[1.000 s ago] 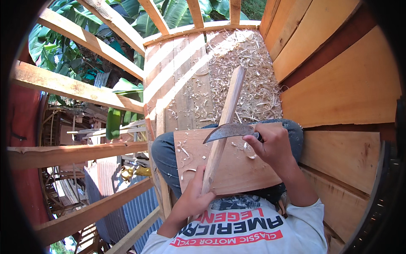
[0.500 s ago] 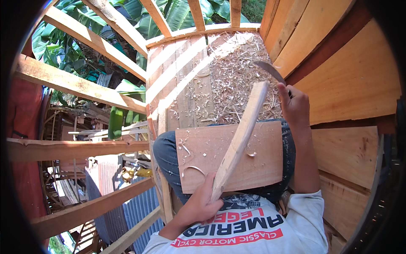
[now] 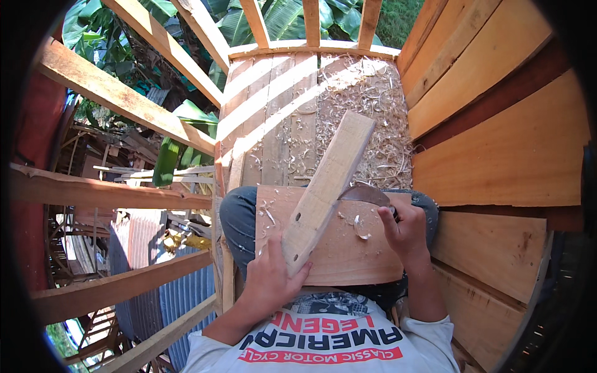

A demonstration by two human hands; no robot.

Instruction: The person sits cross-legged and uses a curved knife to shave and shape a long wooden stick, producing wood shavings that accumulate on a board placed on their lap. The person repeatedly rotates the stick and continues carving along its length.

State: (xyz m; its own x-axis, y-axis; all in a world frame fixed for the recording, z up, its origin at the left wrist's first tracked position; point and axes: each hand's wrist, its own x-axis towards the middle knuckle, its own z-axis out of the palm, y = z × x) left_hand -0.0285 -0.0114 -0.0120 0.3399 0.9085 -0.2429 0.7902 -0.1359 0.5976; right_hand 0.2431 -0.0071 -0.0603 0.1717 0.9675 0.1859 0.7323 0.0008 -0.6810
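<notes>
Left hand (image 3: 267, 283) gripped the wood (image 3: 326, 177) over the near-left corner of the board (image 3: 373, 261); right hand (image 3: 407, 229) closed its fingers round the knife (image 3: 365, 194), board's right edge.

Looks like a timber balcony (image 3: 339, 47) used for woodworking: floored with planks (image 3: 275, 146), littered with wood shavings (image 3: 387, 140) toward the far right corner, fenced by wooden rails (image 3: 124, 96) along the left edge, facing banana leaves (image 3: 283, 25).

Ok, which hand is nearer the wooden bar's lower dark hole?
Left. The left hand grips the bar beside that hole; the right hand, holding the knife, is farther off, to the right.
</notes>
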